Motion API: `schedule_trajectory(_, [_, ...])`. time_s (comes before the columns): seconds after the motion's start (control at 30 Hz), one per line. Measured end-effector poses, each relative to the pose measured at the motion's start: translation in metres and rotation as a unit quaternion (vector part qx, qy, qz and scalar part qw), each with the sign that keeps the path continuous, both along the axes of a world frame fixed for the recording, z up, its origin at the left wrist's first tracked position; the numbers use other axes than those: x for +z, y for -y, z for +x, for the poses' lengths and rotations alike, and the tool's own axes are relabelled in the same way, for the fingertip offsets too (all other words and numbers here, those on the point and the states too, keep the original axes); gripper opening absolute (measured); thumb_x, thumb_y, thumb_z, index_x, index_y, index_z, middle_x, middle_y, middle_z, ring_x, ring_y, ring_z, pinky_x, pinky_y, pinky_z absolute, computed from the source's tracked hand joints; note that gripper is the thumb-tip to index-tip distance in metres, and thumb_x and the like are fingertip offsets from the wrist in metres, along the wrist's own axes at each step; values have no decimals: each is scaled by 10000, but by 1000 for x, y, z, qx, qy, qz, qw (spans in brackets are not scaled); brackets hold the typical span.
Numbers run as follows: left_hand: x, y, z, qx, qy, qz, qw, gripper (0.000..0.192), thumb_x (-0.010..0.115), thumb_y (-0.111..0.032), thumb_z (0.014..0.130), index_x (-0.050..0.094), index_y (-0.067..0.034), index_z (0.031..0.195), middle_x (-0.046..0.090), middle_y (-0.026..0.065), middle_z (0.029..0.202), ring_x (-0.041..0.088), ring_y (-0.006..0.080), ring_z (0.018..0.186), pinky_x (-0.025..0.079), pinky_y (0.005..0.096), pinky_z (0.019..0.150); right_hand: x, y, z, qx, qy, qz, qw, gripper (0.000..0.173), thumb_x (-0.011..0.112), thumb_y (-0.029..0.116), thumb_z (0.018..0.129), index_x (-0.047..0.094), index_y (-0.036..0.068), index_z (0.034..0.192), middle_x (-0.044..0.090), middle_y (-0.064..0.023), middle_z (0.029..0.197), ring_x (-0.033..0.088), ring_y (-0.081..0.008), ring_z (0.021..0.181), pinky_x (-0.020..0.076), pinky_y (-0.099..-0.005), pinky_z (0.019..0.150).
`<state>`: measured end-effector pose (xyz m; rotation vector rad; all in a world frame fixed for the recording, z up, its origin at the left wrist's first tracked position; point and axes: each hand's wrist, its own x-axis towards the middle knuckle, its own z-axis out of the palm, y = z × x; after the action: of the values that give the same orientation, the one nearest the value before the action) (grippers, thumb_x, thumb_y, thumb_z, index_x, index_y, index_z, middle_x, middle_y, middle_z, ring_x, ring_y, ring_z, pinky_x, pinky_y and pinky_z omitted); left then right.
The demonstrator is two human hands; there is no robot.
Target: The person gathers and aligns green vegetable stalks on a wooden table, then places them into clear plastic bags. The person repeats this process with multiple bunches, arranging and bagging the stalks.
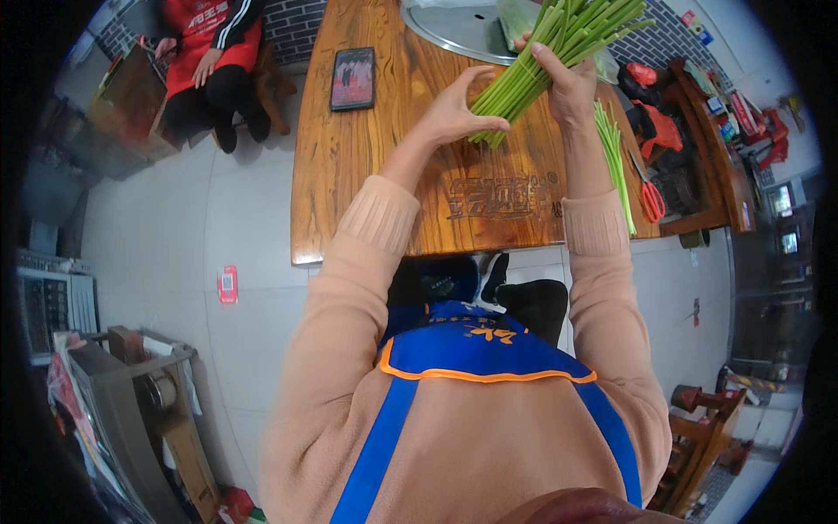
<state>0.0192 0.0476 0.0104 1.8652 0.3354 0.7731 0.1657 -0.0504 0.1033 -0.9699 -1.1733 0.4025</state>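
My right hand point(571, 88) grips a thick bunch of long green stalks point(514, 95), which look like garlic scapes, around its middle. The bunch slants over the far part of the wooden table point(360, 183), its upper end leaning right. Around its lower end my left hand point(452, 114) is cupped in a C shape, thumb and fingers spread apart; how firmly it touches the stalks I cannot tell. A few loose stalks point(613, 164) lie along the table's right side, beside scissors with red handles point(651, 200).
A smartphone point(352, 78) lies at the table's left. A round metal plate point(445, 33) and a plastic bag with greens point(517, 23) are at the far end. Someone in a red apron point(196, 39) sits at far left. A wooden cabinet point(700, 150) stands right; a metal rack point(111, 367) lower left.
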Motion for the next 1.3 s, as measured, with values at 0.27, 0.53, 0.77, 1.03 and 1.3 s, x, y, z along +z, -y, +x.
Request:
schedule_trajectory(0.27, [-32, 3, 28, -37, 23, 30, 999, 875, 941, -388, 633, 523, -31, 1314, 678, 168, 1157, 653, 290, 1098, 506, 393, 933, -41, -8, -15, -31, 34, -32, 998, 271, 726, 90, 885, 636, -13, 1119, 701, -117, 1001, 695, -211, 903, 552, -324, 858])
schedule_trajectory(0.53, [-13, -11, 5, -249, -60, -128, 958, 941, 920, -367, 673, 462, -55, 1433, 647, 87, 1209, 608, 203, 1128, 481, 353, 975, -2, -4, 6, 49, -125, 13, 991, 156, 684, 73, 903, 649, -43, 1001, 686, -119, 891, 707, -231, 829, 600, -432, 885])
schedule_trajectory(0.77, [-7, 26, 16, -274, -4, -170, 947, 822, 925, -244, 665, 517, -37, 1347, 641, 74, 1145, 607, 179, 1065, 496, 349, 947, 8, 4, 9, 3, -111, -8, 994, 177, 684, 90, 909, 641, -48, 1009, 681, -131, 902, 708, -232, 832, 598, -422, 877])
schedule_trajectory(1.03, [-11, 25, 17, -168, 38, -82, 982, 678, 896, -179, 677, 577, -30, 1257, 676, 70, 1075, 633, 160, 1018, 503, 331, 928, 4, 20, -3, 70, -5, 5, 998, 410, 666, 92, 927, 492, -32, 1277, 648, -140, 1024, 664, -242, 927, 516, -452, 1002])
schedule_trajectory(1.3, [-26, 6, 20, -111, 18, -23, 993, 954, 960, -307, 609, 487, -39, 1393, 654, 131, 1219, 624, 234, 1130, 480, 364, 986, -31, 7, -4, 1, -4, -39, 999, 279, 707, 70, 893, 599, -41, 1124, 680, -116, 967, 672, -192, 894, 542, -342, 871])
